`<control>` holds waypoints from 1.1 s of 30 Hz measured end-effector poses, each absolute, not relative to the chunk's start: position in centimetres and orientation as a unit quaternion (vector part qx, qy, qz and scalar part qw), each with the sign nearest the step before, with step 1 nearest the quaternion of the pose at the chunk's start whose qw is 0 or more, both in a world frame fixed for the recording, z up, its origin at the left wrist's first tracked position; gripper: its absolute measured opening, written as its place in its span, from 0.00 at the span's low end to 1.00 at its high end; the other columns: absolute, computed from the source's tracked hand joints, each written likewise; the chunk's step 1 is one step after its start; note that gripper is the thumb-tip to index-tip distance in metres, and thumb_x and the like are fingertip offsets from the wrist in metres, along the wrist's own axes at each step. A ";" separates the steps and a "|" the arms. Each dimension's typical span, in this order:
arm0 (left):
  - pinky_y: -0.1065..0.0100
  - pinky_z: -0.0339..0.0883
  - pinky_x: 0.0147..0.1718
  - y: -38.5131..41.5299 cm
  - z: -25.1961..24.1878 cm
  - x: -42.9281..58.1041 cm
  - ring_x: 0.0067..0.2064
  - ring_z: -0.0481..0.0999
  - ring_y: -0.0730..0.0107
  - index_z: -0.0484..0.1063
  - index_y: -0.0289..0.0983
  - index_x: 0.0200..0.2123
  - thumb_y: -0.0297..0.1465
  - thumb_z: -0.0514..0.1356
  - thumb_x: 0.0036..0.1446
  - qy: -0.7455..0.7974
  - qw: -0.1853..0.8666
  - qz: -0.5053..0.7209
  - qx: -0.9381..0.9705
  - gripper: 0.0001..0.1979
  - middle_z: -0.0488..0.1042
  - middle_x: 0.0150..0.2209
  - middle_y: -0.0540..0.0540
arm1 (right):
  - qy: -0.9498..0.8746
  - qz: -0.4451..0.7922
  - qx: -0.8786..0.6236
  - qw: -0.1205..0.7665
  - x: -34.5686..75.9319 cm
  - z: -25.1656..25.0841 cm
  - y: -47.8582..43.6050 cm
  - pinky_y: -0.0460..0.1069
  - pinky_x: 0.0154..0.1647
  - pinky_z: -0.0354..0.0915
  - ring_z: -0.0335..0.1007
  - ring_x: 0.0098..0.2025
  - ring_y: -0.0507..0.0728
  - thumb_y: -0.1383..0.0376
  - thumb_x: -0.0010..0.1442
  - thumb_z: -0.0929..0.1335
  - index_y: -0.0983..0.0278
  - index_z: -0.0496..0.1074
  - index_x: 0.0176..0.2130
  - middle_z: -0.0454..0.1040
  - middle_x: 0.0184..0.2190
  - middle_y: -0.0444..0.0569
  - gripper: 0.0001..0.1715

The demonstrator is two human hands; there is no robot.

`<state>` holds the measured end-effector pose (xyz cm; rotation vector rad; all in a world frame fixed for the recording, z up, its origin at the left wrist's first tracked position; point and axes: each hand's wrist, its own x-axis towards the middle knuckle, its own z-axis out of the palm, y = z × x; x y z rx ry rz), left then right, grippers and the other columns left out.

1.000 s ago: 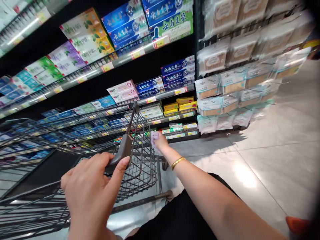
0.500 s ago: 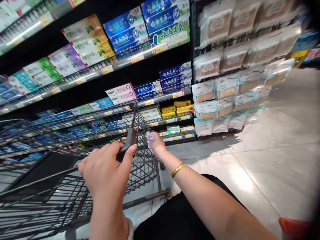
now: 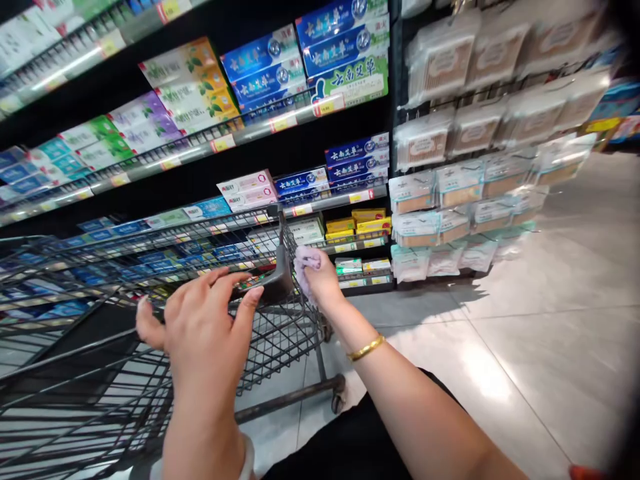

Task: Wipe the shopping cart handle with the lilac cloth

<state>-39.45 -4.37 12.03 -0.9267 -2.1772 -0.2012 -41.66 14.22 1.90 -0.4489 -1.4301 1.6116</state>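
A black wire shopping cart [image 3: 273, 350] stands in front of me, its dark handle [image 3: 277, 283] crossing the middle of the view. Over the handle is my left hand [image 3: 203, 320], fingers stretched and thumb apart; whether the palm touches the bar is hidden. My right hand [image 3: 324, 280], with a gold bangle [image 3: 367, 348] on its wrist, is closed round a crumpled pale purple cloth [image 3: 306, 263]. That cloth lies against or close beside the cart's right side, just right of the handle's end.
Shelves of toothpaste boxes [image 3: 265, 73] rise behind the cart. Bagged packs [image 3: 445, 60], seemingly cotton swabs, hang on hooks at the right. Grey floor tiles [image 3: 500, 333] stretch below them. A cart wheel [image 3: 338, 397] shows near my dark-clothed leg.
My left hand has loosened from the handle and spread its fingers, shifting slightly left. The handle's end now sits further right in view. My right hand still holds the cloth, slightly higher.
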 end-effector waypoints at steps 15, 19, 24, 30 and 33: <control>0.55 0.50 0.43 -4.3 11.4 -40.5 0.38 0.70 0.54 0.77 0.42 0.36 0.50 0.50 0.68 -0.844 0.408 -0.083 -0.339 0.23 0.79 0.34 0.44 | -0.412 0.740 -0.070 0.526 -39.2 5.9 13.0 0.55 0.58 0.73 0.78 0.52 0.55 0.63 0.58 0.69 0.58 0.67 0.54 0.78 0.53 0.49 0.24; 0.55 0.50 0.44 -4.2 11.3 -40.1 0.39 0.70 0.54 0.77 0.42 0.36 0.51 0.51 0.68 -0.845 0.409 -0.093 -0.333 0.23 0.78 0.33 0.44 | -0.504 0.681 -0.080 0.525 -38.6 6.2 13.6 0.55 0.61 0.70 0.77 0.49 0.55 0.69 0.51 0.71 0.59 0.71 0.48 0.80 0.46 0.45 0.23; 0.55 0.51 0.45 -4.2 11.4 -39.6 0.39 0.70 0.55 0.77 0.42 0.35 0.50 0.52 0.68 -0.850 0.399 -0.096 -0.329 0.23 0.78 0.33 0.45 | -0.480 0.701 -0.073 0.522 -37.4 7.3 12.3 0.55 0.59 0.71 0.77 0.50 0.55 0.67 0.57 0.67 0.59 0.70 0.51 0.78 0.49 0.47 0.21; 0.55 0.51 0.46 -4.4 11.3 -39.6 0.40 0.70 0.56 0.77 0.42 0.36 0.52 0.52 0.67 -0.850 0.402 -0.105 -0.324 0.23 0.78 0.33 0.46 | -0.582 0.592 -0.019 0.558 -37.0 8.2 13.2 0.53 0.63 0.67 0.74 0.51 0.54 0.72 0.51 0.67 0.57 0.72 0.48 0.77 0.48 0.43 0.24; 0.55 0.51 0.46 -4.4 11.2 -39.6 0.39 0.69 0.56 0.77 0.42 0.36 0.53 0.51 0.67 -0.847 0.403 -0.104 -0.330 0.24 0.77 0.33 0.45 | -0.581 0.615 -0.102 0.523 -37.5 7.4 13.9 0.55 0.59 0.69 0.75 0.46 0.55 0.71 0.50 0.67 0.57 0.72 0.47 0.78 0.43 0.42 0.23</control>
